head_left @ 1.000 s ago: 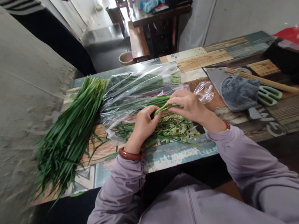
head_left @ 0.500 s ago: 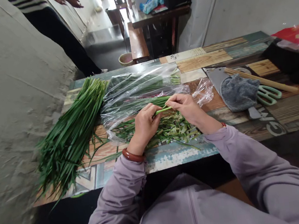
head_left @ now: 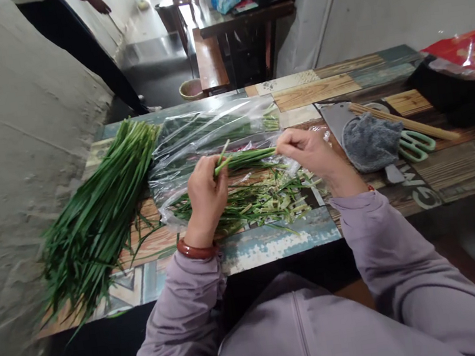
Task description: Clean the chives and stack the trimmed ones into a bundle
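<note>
My left hand (head_left: 207, 193) is closed around a few garlic chive stalks (head_left: 222, 167), their pale ends sticking up past the thumb. My right hand (head_left: 311, 152) pinches at the stem ends of garlic chives (head_left: 252, 155) lying on the clear plastic bag (head_left: 211, 123). Whether it grips one stalk or several I cannot tell. More chives show through the bag behind. Between my wrists lies a heap of trimmed leaves and peelings (head_left: 267, 197). A large bunch of garlic chives (head_left: 107, 203) spreads over the left of the table.
On the right lie a grey cloth (head_left: 372, 141), a cleaver (head_left: 333, 119), wooden chopsticks (head_left: 407, 120) and green-handled scissors (head_left: 418, 145). Farther right is a red plastic bag (head_left: 468, 51). A wall borders the left. Beyond the table stand a person (head_left: 78, 41), a basket (head_left: 191, 90) and another table (head_left: 247, 17).
My hands have moved apart. The left went left with stalks in it; the right let go of the stalk held between both hands and reached to the chives on the bag. The view shifted slightly.
</note>
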Motion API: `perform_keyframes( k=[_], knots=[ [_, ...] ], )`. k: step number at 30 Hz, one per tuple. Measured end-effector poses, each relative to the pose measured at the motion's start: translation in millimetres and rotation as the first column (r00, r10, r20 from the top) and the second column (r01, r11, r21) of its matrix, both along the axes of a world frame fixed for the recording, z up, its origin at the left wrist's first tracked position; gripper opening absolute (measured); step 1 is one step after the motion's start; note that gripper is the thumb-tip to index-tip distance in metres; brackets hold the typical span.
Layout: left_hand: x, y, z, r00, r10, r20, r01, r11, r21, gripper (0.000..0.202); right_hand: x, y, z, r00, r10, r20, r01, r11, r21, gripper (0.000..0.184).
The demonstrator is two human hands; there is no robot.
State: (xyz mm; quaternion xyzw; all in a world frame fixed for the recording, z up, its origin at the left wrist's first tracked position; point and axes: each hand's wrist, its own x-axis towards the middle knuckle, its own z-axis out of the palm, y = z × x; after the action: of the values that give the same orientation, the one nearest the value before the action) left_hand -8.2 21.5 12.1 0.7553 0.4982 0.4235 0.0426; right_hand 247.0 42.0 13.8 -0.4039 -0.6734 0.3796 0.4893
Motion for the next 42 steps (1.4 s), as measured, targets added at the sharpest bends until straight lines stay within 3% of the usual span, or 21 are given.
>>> perform_keyframes(
  k=[3,7,13,15,17,20,25,28,32,34,36,39,41,42],
  knots=[
    [-2.0,-1.9,7.3,0.992,0.009,0.126,-0.004,0.999,-0.041,0.028,-1.2,0.4,-4.4,0.97,0.017,0.242,-0.037,0.996,0.077,0.012],
    [1.2,-4.6,10.0,0.93,-0.048,0.364,0.142,0.961,-0.236,0.031,-2.7,4.0,-13.7,0.908,-0.093,0.409,0.017,0.982,0.186,0.014],
    [7.7,-4.8,6.4,0.844,-0.103,0.527,0.298,0.907,-0.299,0.034,-40.4,-12.7,-21.6,0.841,0.019,0.541,-0.231,0.916,0.327,0.033],
    [8.7,-4.9,6.1,0.82,-0.129,0.558,0.34,0.894,-0.293,0.034,-54.7,-19.8,-24.4,0.804,0.038,0.594,-0.276,0.908,0.316,0.042],
    [8.5,-5.0,6.8,0.8,-0.133,0.586,0.357,0.889,-0.286,0.033,-60.1,-22.5,-26.1,0.78,0.067,0.622,-0.298,0.914,0.275,0.037],
    [6.2,-4.9,9.4,0.784,-0.092,0.614,0.314,0.912,-0.264,0.033,-47.7,-16.7,-23.8,0.809,0.08,0.583,-0.262,0.936,0.235,0.024],
    [2.7,-4.4,13.6,0.766,-0.035,0.642,0.23,0.947,-0.223,0.033,-20.5,-4.1,-14.4,0.895,-0.018,0.446,-0.094,0.969,0.229,0.02],
    [4.2,-5.1,13.5,0.772,-0.051,0.634,0.246,0.943,-0.223,0.032,-31.4,-9.0,-14.6,0.882,0.082,0.463,-0.234,0.931,0.28,0.019],
    [6.5,-6.6,13.0,0.811,-0.062,0.581,0.227,0.95,-0.215,0.032,-54.5,-20.5,-19.8,0.772,0.207,0.601,-0.454,0.842,0.293,0.02],
    [5.6,-6.9,14.1,0.832,-0.035,0.553,0.155,0.973,-0.171,0.034,-56.2,-22.2,-20.4,0.732,0.23,0.642,-0.482,0.84,0.248,0.026],
    [3.0,-6.7,16.2,0.841,0.028,0.54,0.001,0.999,-0.054,0.036,-50.1,-21.2,-17.7,0.709,0.307,0.634,-0.523,0.833,0.182,0.025],
    [-1.9,-6.0,18.6,0.862,0.131,0.489,-0.22,0.967,0.129,0.035,-34.0,-18.3,-8.3,0.679,0.499,0.538,-0.625,0.778,0.067,0.021],
    [-3.0,-5.1,17.3,0.912,0.145,0.385,-0.23,0.956,0.184,0.033,-22.9,-16.5,-1.2,0.711,0.552,0.436,-0.618,0.786,0.012,0.018],
    [-2.4,-4.5,15.4,0.938,0.124,0.325,-0.191,0.964,0.185,0.033,-17.7,-15.3,1.8,0.757,0.524,0.389,-0.568,0.823,-0.005,0.017]
  ],
)
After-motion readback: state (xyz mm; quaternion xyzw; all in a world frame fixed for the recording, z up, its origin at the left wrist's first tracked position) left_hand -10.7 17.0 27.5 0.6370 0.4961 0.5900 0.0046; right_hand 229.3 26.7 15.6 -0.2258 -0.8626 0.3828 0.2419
